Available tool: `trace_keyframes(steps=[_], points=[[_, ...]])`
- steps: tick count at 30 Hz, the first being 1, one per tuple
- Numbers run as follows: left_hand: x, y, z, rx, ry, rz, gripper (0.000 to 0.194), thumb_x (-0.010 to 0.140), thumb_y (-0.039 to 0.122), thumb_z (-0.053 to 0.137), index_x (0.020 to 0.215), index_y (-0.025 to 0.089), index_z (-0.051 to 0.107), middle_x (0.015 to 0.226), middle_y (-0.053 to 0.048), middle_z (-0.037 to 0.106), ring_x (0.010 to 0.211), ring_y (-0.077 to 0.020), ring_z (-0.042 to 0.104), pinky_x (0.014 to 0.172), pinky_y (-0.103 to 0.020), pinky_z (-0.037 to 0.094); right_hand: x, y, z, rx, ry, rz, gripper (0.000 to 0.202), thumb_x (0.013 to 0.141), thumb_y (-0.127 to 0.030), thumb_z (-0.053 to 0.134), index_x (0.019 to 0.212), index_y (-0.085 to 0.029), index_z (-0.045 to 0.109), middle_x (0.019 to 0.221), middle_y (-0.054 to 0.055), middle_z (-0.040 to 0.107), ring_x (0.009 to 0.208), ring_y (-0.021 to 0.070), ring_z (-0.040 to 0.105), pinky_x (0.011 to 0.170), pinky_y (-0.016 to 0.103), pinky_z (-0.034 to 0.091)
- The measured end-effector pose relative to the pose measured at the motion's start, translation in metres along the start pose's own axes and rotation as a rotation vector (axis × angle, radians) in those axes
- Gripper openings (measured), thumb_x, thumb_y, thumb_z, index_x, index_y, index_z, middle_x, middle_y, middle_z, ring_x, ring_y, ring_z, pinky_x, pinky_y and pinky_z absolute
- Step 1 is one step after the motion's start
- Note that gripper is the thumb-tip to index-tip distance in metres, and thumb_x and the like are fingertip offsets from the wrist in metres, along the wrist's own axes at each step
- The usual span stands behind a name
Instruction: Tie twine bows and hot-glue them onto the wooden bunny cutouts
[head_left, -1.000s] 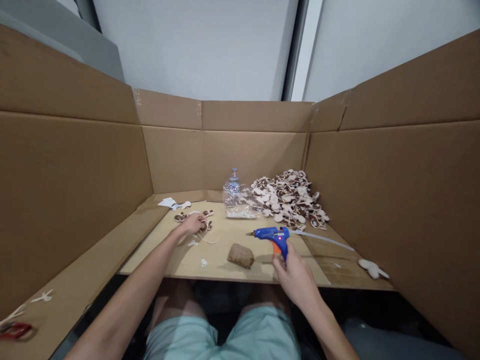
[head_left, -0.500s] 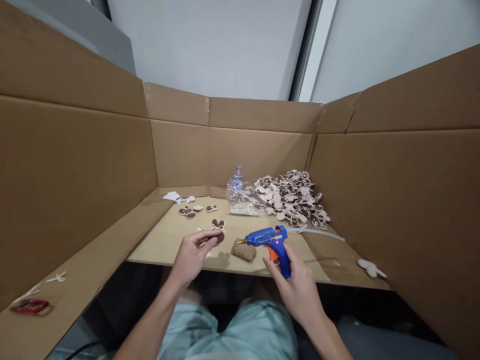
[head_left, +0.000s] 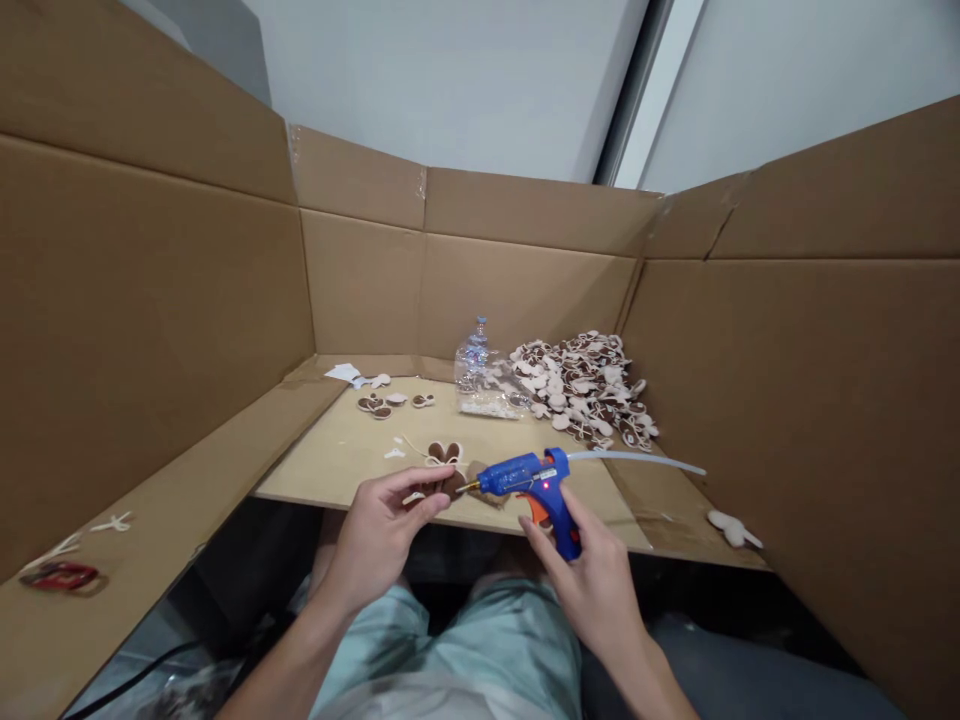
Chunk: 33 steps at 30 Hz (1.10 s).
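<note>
My left hand (head_left: 386, 525) pinches a brown felt bunny piece (head_left: 454, 484) with a pale outline and a cream string bow below its ears. In my right hand (head_left: 589, 570) is a blue glue gun (head_left: 521, 475) with an orange trigger, a lit red light and a pale glue stick (head_left: 637, 458) trailing from its back. Its brass nozzle meets or nearly meets the right edge of the bunny piece; actual contact is hard to make out. Behind the nozzle, a brown padded piece (head_left: 491, 492) lies on the board, partly hidden.
A large pile of brown-and-white felt pieces (head_left: 581, 390) sits back right, beside a clear plastic bag (head_left: 480, 395) and a bottle (head_left: 480, 330). Several loose pieces (head_left: 381, 405) lie back left. Red-handled snips (head_left: 60, 576) rest far left. Cardboard walls (head_left: 525, 285) surround the board.
The bunny piece in my left hand has come closer to the glue gun, and the nozzle has moved left to its edge. The camera view has shifted slightly.
</note>
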<state>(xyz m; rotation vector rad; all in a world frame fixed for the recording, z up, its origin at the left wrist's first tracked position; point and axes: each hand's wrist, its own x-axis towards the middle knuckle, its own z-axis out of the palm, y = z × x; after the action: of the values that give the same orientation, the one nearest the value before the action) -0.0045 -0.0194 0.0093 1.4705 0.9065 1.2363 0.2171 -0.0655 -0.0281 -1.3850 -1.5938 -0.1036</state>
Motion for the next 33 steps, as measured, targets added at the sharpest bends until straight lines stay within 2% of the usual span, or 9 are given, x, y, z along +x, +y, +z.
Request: trace_keyframes(steps=[12,21,33], points=[[-0.0015,-0.0023,-0.0005,-0.066,0.009,-0.043,0.028,0.074,0.03,0.076,0.101,0.022,0.075,0.101,-0.004,0.077,0.092,-0.019,0.07,0.084,-0.027,0.056,-0.001,-0.0016,-0.0038,-0.008,0.058,-0.035,0.043,0.088,-0.039,0.058,0.117,-0.008,0.062,0.101,0.017,0.073,0.085,0.0254,0.071,0.077,0.032,0.058],[-0.0026,-0.0032,-0.0016,-0.064,0.003,-0.05,0.029,0.075,0.033,0.076,0.101,0.022,0.075,0.104,-0.005,0.076,0.099,-0.0214,0.069,0.088,-0.029,0.055,-0.0018,-0.003,-0.0042,-0.024,0.087,-0.05,0.043,0.088,-0.038,0.058,0.116,-0.006,0.063,0.1,0.018,0.073,0.084,0.0251,0.072,0.077,0.032,0.058],[-0.0032,-0.0029,-0.0031,-0.042,0.021,-0.045,0.029,0.073,0.033,0.077,0.1,0.022,0.076,0.102,-0.006,0.077,0.097,-0.022,0.07,0.089,-0.03,0.054,-0.0045,0.0006,-0.005,-0.088,0.12,-0.066,0.045,0.09,-0.039,0.055,0.118,-0.005,0.061,0.1,0.018,0.072,0.085,0.0249,0.071,0.077,0.031,0.057]])
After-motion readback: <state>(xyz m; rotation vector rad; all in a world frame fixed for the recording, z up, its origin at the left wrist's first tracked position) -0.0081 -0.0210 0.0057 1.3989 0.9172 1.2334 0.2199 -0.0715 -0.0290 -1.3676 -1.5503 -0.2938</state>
